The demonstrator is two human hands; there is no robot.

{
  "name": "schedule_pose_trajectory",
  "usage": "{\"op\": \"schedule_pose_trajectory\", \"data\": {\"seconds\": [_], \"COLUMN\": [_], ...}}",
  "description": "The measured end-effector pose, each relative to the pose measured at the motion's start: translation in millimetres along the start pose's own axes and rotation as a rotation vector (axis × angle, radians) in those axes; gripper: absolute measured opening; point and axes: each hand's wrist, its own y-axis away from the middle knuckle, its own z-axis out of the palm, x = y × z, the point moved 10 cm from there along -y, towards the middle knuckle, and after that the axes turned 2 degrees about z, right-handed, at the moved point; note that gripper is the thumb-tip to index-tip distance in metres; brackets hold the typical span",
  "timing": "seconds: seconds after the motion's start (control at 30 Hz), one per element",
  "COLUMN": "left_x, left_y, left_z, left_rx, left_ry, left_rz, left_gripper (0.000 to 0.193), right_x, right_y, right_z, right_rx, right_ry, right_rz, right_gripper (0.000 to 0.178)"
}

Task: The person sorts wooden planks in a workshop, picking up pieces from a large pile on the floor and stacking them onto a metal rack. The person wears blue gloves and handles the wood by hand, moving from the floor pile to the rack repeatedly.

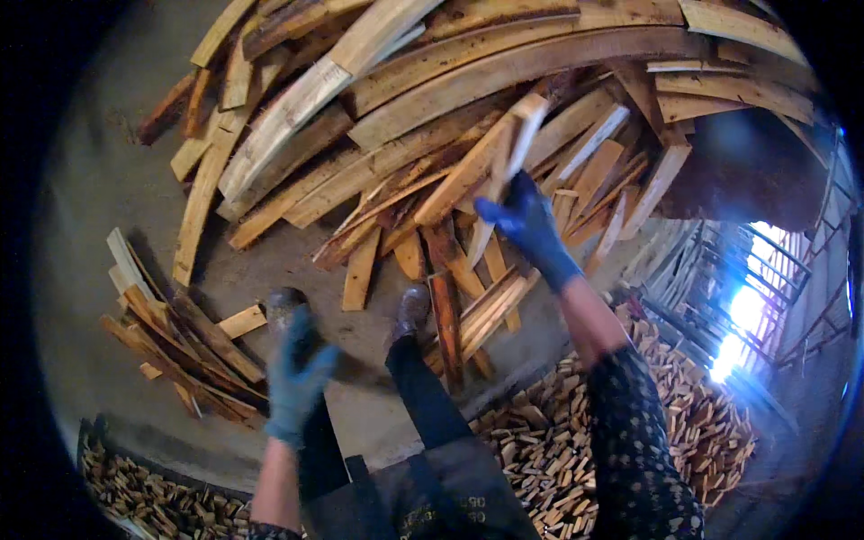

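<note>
My right hand (526,223), in a blue glove, reaches forward to the large pile of wood. Its fingers close around the lower end of a short wooden board (526,135) with a pale edge. Part of that grip is hidden behind the glove. My left hand (301,378), in a blue-green glove, hangs low in front of my legs with thumb and fingers apart, holding nothing. Beside it on the left lies a small stack of wood pieces (193,346). Between my right forearm and my feet, several split pieces (445,315) rest on the floor.
Long planks (531,76) lie across the top of the pile. My boots (412,310) stand on the concrete floor (117,202) close to loose boards. Heaps of short cut wood (549,441) lie behind at lower right and lower left. Bright light enters through a metal framework (765,270) at right.
</note>
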Motion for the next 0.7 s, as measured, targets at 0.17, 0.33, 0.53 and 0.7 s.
{"op": "schedule_pose_trajectory", "data": {"seconds": [0.17, 0.33, 0.53, 0.7], "left_x": [110.1, 82.0, 47.9, -98.3], "left_y": [6.2, -2.9, 42.5, 77.6], "left_z": [98.7, 23.9, -162.8, -277.6], "left_rx": [-0.199, 0.176, 0.681, 0.758], "left_ry": [-0.224, 0.103, -0.095, -0.342], "left_rz": [0.290, -0.019, 0.021, -0.086], "left_gripper": [0.065, 0.024, 0.035, 0.054], "right_x": [-151.5, -211.7, -155.4, -176.8], "right_y": [69.7, 60.6, -37.2, -103.4], "right_z": [20.2, 58.2, 68.3, 28.8], "right_rx": [-0.452, -0.442, 0.047, 0.270], "right_ry": [-0.475, -1.111, -0.810, -0.862], "right_rz": [-0.013, -0.061, -0.039, -0.157], "right_gripper": [0.071, 0.068, 0.050, 0.019]}}
